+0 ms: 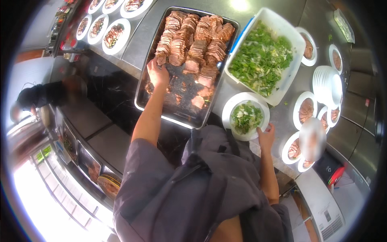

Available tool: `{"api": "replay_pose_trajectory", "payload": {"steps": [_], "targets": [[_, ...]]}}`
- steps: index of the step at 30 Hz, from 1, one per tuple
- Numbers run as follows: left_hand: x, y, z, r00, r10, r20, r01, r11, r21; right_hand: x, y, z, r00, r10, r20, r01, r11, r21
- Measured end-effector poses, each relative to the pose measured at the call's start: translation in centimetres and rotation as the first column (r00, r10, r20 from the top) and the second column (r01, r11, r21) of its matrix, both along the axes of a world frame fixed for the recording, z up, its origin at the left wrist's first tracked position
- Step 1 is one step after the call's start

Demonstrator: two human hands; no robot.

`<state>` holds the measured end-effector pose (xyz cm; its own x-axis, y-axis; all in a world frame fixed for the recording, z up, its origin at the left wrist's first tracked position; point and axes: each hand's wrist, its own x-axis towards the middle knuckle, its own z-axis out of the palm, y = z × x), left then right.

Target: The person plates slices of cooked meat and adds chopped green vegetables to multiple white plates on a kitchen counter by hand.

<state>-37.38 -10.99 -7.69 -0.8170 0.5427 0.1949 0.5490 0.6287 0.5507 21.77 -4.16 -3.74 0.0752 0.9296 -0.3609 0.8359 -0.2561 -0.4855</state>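
Observation:
My left hand [157, 75] reaches into a metal tray [139, 101], its fingers around the near end of the leftmost row of sliced meat [164, 45]. Several such rows fill the tray's far part; loose slices [198, 102] and scraps lie nearer me. With thumb and fingers at its rim, my right hand [266, 136] grips a white plate [229, 110] by the counter's front edge. Chopped leafy greens [247, 116] are heaped on that plate. Just beyond it, a white plastic tub [294, 65] holds more chopped greens [261, 57].
Plates of sliced meat [305, 110] and a stack of white dishes [325, 86] stand on the steel counter [281, 118] at right. More filled plates [116, 36] sit at far left. A person in dark clothing [45, 93] is at left, near trays of food [87, 157].

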Motion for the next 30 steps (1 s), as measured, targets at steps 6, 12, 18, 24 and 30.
{"api": "replay_pose_trajectory", "payload": {"steps": [6, 12, 18, 24, 30], "targets": [[-6.3, 1.4, -1.8, 0.980, -0.154, 0.130, 0.147, 0.987, 0.062, -6.1, 1.7, -1.4, 0.999, 0.021, 0.032, -0.021, 1.000, -0.003], [-7.8, 0.3, -2.5, 0.969, -0.055, 0.240, 0.051, 0.998, 0.023, -8.1, 6.5, -3.7, 0.991, 0.089, -0.104, -0.064, 0.973, 0.222], [-6.5, -0.3, -0.6, 0.819, -0.110, 0.564, -0.044, 0.967, 0.253, -9.2, 12.1, -0.8, 0.867, -0.201, -0.456, 0.175, 0.980, -0.100], [1.9, 2.2, 8.7, 0.265, -0.482, 0.835, -0.092, 0.849, 0.520, -12.0, 9.0, 0.6, 0.989, 0.032, 0.142, -0.097, 0.874, 0.476], [13.2, 5.0, 14.8, -0.119, -0.603, 0.789, 0.081, 0.786, 0.613, -22.0, 3.6, 15.7, 0.786, 0.303, -0.538, -0.038, 0.893, 0.448]]}}
